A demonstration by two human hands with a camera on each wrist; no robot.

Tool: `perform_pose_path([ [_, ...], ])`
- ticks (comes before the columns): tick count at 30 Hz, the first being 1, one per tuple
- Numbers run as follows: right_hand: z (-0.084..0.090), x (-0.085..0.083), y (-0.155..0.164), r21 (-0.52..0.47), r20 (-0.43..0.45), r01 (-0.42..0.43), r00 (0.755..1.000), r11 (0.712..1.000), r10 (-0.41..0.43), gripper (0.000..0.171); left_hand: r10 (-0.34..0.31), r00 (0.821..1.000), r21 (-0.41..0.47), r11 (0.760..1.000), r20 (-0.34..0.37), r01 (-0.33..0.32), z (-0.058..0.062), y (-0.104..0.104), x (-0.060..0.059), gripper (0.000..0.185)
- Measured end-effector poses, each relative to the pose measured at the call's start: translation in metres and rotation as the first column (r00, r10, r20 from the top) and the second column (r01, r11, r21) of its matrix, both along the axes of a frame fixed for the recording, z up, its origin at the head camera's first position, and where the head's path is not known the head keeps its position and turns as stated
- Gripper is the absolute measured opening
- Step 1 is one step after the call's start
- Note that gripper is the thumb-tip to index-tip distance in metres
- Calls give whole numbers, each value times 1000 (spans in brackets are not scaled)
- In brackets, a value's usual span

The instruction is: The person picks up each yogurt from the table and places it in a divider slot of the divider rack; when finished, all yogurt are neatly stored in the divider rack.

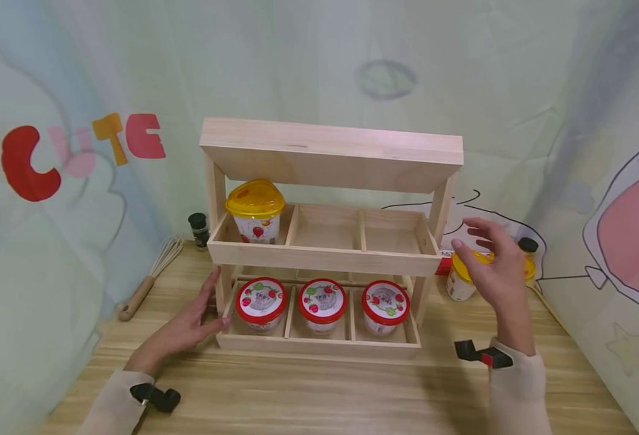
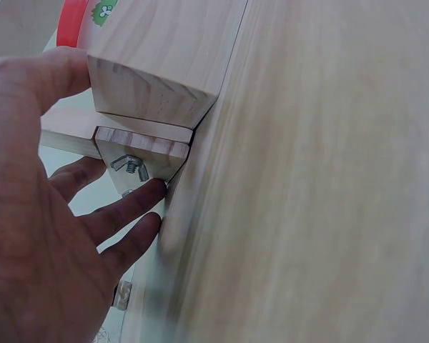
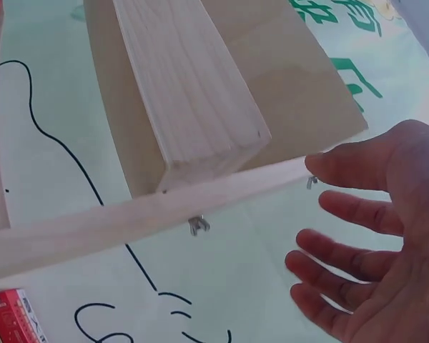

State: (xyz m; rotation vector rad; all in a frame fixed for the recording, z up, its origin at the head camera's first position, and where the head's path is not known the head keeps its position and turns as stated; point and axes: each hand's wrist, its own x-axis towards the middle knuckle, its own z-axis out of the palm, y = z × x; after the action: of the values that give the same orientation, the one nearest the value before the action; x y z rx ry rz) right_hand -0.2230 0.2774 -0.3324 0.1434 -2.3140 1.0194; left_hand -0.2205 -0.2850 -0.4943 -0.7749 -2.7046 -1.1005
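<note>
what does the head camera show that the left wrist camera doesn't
Only the head view shows the whole two-tier wooden rack, three red-lidded cups in its lower tray, a yellow-lidded cup in the upper left compartment, and the open right hand above another yellow-lidded cup. Only the left wrist view shows a metal wing nut on the rack's side. Both show the left hand touching the rack.

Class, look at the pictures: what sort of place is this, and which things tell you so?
Probably a staged tabletop set, not a real shop: a cartoon-printed cloth backdrop, a small wooden display rack holding red-lidded cups, and a whisk on the table.
</note>
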Motion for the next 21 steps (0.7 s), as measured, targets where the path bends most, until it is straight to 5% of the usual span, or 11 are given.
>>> perform_pose_path([
  [6, -1, -4, 17, 16, 186, -13, 982, 1000, 10, 68, 18, 1000, -13, 1000, 11, -17, 1, 0, 1, 114],
  [13, -3, -11, 42, 63, 453, -91, 890, 994, 53, 98, 10, 1000, -9, 1000, 0, -10, 1, 0, 1, 116],
  [17, -9, -14, 54, 90, 526, -162, 845, 983, 91, 105, 8, 1000, -14, 1000, -8, -8, 0, 0, 0, 116],
  [21, -17, -20, 62, 136, 549, -195, 831, 971, 90, 105, 13, 1000, -20, 1000, -4, -13, -1, 0, 0, 115],
])
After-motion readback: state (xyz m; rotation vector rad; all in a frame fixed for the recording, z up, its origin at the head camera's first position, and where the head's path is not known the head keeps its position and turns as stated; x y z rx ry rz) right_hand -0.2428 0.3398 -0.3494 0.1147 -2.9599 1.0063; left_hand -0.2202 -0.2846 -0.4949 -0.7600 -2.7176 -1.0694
